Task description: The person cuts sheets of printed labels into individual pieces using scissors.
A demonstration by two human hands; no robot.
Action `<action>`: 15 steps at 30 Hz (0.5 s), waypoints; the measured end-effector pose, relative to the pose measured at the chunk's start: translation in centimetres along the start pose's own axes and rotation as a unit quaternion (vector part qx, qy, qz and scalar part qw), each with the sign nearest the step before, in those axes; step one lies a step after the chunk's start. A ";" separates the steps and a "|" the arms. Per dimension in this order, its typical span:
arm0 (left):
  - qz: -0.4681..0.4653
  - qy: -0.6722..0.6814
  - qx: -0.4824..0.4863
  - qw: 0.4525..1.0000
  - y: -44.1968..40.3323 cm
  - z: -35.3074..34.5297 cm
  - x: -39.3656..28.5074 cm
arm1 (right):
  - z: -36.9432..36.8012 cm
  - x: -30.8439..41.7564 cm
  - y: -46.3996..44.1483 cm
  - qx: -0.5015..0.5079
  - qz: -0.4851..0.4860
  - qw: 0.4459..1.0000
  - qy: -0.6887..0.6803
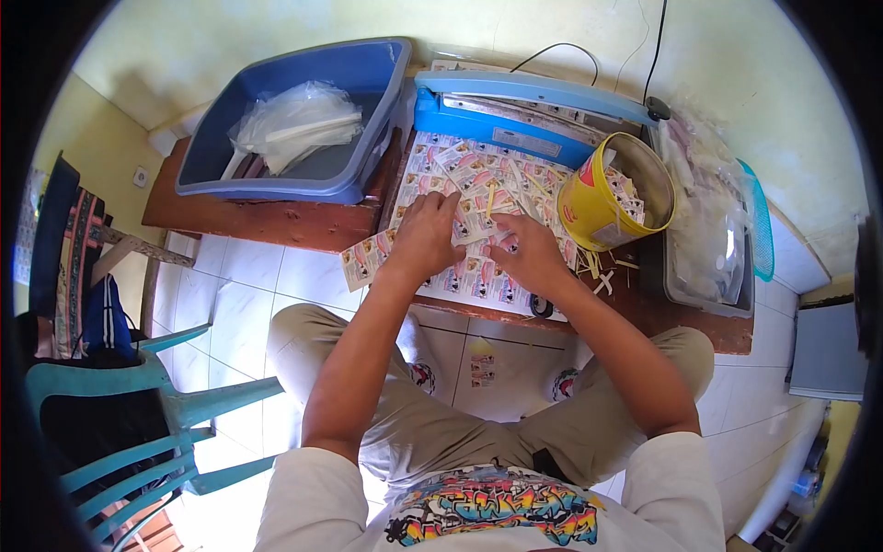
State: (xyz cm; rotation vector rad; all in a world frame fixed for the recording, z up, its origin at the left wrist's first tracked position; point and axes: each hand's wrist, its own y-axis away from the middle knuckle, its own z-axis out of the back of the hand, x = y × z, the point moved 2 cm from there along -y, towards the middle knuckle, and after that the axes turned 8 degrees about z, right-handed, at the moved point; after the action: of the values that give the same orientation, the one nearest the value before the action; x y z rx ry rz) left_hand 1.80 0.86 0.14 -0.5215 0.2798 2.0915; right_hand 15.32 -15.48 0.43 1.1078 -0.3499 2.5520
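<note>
Nearest the wearer, above the khaki trousers [432, 451], a small printed paper piece [482, 371] lay on the white tiled floor [303, 276]. On the reddish-brown wooden bench [667, 331] beyond, a black looped handle [541, 305] sat at the front edge; what it belonged to could not be told. The printed paper sheets [497, 287] spread just behind it, one corner jutting past the bench at the left.

The left hand [425, 235] rested on them with its thumb and forefinger moderately apart; the right hand [533, 250] faced it, its thumb and forefinger parted by a narrower gap. Nothing showed clasped in either, though their undersides were hidden. The overhanging corner could have snagged on a forearm and dragged the loose sheets askew.

To the right, pale paper offcuts [602, 281] littered the wood below the yellow cylindrical bucket [593, 207], which leaned and, if knocked by the right arm, might have spilled its scraps. Farther back stood the blue guillotine paper cutter [515, 129]; a careless reach under its long arm could have cut a finger
</note>
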 end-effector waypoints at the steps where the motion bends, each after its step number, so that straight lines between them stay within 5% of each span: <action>1: -0.015 -0.006 -0.019 1.000 0.2 0.0 0.1 | 0.2 0.4 0.2 -0.006 0.002 1.000 0.001; 12: -0.111 0.067 -0.072 0.989 2.0 3.2 -2.2 | 1.6 0.8 1.6 -0.080 0.038 0.996 0.015; 15: -0.139 0.095 -0.063 0.984 2.3 3.4 -3.0 | 1.8 0.6 1.3 -0.088 -0.023 0.995 -0.050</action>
State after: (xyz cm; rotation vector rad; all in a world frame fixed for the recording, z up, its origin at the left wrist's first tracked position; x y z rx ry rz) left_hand 0.44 -1.25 4.53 -0.7927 0.1720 1.7972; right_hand 15.62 -17.18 2.00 1.1649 -0.5574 2.3778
